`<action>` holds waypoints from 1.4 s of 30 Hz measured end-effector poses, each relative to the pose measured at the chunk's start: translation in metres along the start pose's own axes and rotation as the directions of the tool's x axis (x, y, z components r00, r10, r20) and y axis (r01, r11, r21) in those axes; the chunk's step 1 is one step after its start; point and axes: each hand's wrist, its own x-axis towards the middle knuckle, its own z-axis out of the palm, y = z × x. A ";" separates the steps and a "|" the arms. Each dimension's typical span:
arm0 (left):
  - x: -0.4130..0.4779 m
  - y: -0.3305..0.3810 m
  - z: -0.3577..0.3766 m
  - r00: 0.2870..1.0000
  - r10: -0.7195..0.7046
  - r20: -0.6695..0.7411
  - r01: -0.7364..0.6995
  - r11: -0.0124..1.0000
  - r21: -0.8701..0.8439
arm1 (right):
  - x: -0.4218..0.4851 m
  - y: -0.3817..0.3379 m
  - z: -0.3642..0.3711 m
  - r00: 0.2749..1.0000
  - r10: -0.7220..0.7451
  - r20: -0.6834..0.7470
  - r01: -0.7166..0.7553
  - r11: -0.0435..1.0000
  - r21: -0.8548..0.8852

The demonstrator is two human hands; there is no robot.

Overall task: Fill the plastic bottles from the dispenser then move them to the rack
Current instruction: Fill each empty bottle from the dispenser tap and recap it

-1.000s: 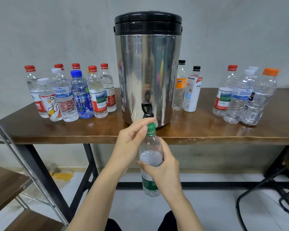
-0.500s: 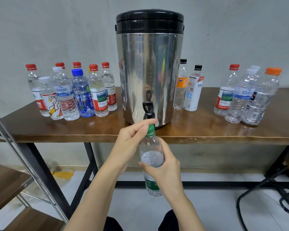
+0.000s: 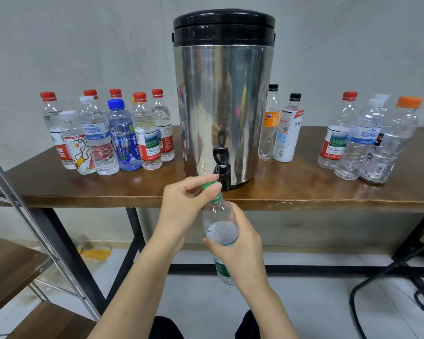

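Note:
My right hand (image 3: 240, 248) grips a clear plastic bottle (image 3: 219, 226) with a green label, held upright in front of the table edge, just below the black tap (image 3: 221, 167) of the steel dispenser (image 3: 222, 106). Water fills most of the bottle. My left hand (image 3: 187, 204) pinches the bottle's green cap (image 3: 212, 187), which sits on the neck. The dispenser has a black lid and stands in the middle of the wooden table (image 3: 304, 192).
Several capped bottles (image 3: 108, 133) stand left of the dispenser, two bottles (image 3: 282, 126) behind it on the right, and three bottles (image 3: 367, 138) at the far right. A rack with wooden shelves (image 3: 15, 267) and metal posts is at the lower left. Black chair legs (image 3: 389, 277) are at the lower right.
My left thumb and fingers have turned slightly on the green cap. The bottle and my right hand have stayed almost where they were.

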 end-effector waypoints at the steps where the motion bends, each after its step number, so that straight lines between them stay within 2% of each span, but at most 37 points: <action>1: 0.002 -0.001 0.000 0.999 0.003 -0.045 -0.004 1.000 -0.026 | 0.001 0.000 0.001 1.000 -0.006 -0.008 0.006 1.000 -0.004; 4: 0.015 -0.001 -0.005 0.985 0.015 -0.169 -0.031 0.995 -0.092 | 0.004 0.001 -0.001 0.999 0.003 -0.050 -0.003 1.000 0.003; 7: 0.040 -0.009 -0.015 0.963 0.043 -0.267 -0.055 0.998 -0.039 | 0.007 0.005 -0.007 0.996 0.041 -0.077 -0.038 0.999 0.038; 10: 0.075 -0.033 -0.027 0.947 0.010 -0.320 0.015 0.997 0.075 | 0.008 0.010 -0.012 0.993 0.074 -0.090 -0.068 0.996 0.059; 13: 0.105 -0.062 -0.038 0.935 0.007 -0.355 0.103 0.951 0.290 | 0.010 0.014 -0.015 0.989 0.103 -0.104 -0.097 0.993 0.064; 16: 0.119 -0.084 -0.045 0.938 0.035 -0.344 0.162 0.835 0.526 | 0.013 0.019 -0.015 0.986 0.122 -0.118 -0.117 0.992 0.047; 19: 0.120 -0.101 -0.053 0.958 0.068 -0.280 0.179 0.618 0.765 | 0.016 0.024 -0.016 0.981 0.138 -0.135 -0.133 0.990 0.041; 22: 0.117 -0.110 -0.056 0.971 0.083 -0.222 0.162 0.456 0.875 | 0.019 0.027 -0.018 0.978 0.162 -0.127 -0.156 0.986 0.060; 24: 0.120 -0.111 -0.057 0.978 0.066 -0.196 0.152 0.413 0.898 | 0.022 0.029 -0.018 0.976 0.173 -0.130 -0.166 0.984 0.066; 26: 0.124 -0.109 -0.058 0.979 0.002 -0.203 0.182 0.437 0.881 | 0.024 0.031 -0.016 0.975 0.177 -0.137 -0.171 0.984 0.060; 28: 0.126 -0.104 -0.058 0.971 -0.036 -0.235 0.216 0.549 0.807 | 0.024 0.034 -0.015 0.973 0.177 -0.148 -0.172 0.984 0.047; 29: 0.125 -0.099 -0.056 0.967 -0.016 -0.254 0.209 0.618 0.758 | 0.024 0.035 -0.014 0.972 0.176 -0.155 -0.173 0.984 0.035; 31: 0.116 -0.084 -0.047 0.956 0.119 -0.268 0.101 0.724 0.682 | 0.023 0.038 -0.015 0.969 0.180 -0.170 -0.181 0.983 0.009; 34: 0.097 -0.049 -0.024 0.913 0.373 -0.168 -0.210 0.780 0.590 | 0.024 0.043 -0.015 0.959 0.211 -0.186 -0.217 0.976 -0.012; 37: 0.081 -0.014 -0.002 0.877 0.475 0.075 -0.441 0.731 0.521 | 0.026 0.046 -0.012 0.954 0.233 -0.191 -0.247 0.968 -0.052; 40: 0.078 0.000 0.009 0.862 0.382 0.334 -0.505 0.577 0.642 | 0.029 0.046 -0.009 0.956 0.244 -0.161 -0.262 0.959 -0.104; 42: 0.081 0.004 0.011 0.877 0.290 0.382 -0.480 0.502 0.720 | 0.030 0.045 -0.006 0.954 0.265 -0.138 -0.282 0.951 -0.125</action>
